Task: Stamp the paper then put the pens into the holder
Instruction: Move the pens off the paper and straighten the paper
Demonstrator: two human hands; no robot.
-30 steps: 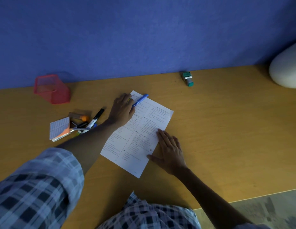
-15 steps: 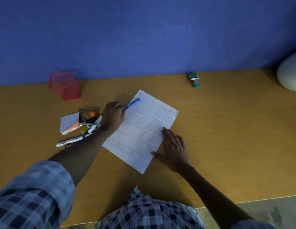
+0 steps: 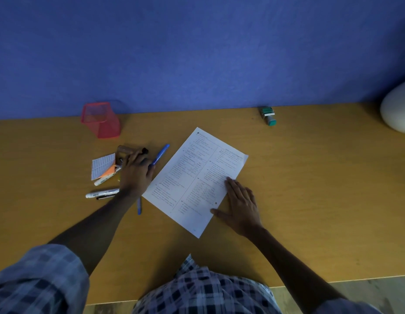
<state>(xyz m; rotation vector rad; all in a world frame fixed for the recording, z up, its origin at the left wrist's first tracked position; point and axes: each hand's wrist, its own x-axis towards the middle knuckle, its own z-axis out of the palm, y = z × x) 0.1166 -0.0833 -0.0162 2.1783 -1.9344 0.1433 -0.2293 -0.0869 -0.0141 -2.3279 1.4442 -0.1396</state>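
We find a sheet of paper (image 3: 197,180) lying flat and askew near the middle of the desk (image 3: 310,189), one corner turned toward the back edge. The right hand (image 3: 241,206) rests on the paper's right margin, palm down, fingers spread and flat; it grips nothing. The left hand (image 3: 134,173) is lowered over a heap of pens at the left of the paper. Its fingers are curled around a blue pen (image 3: 160,154), whose free end points toward the back edge, just clear of the paper's left margin. A black marker tip (image 3: 144,151) shows past the fingertips; we cannot tell whether the hand holds it as well.

Beside the left hand lie a small printed card (image 3: 102,165) with an orange piece beneath it, a white marker (image 3: 103,193) with a thin black pen against it, and a second white marker (image 3: 104,180) partly covered. A further blue pen (image 3: 139,206) lies under the left wrist, pointing toward the front edge.

The red mesh holder (image 3: 100,120) stands upright at the back edge, left of centre, apart from the pen heap; we see no pens inside it. A green stamp (image 3: 268,115) lies near the back edge, right of centre, well apart from the paper. A white rounded object (image 3: 398,109) occupies the far right. Plaid sleeves cover both upper arms.
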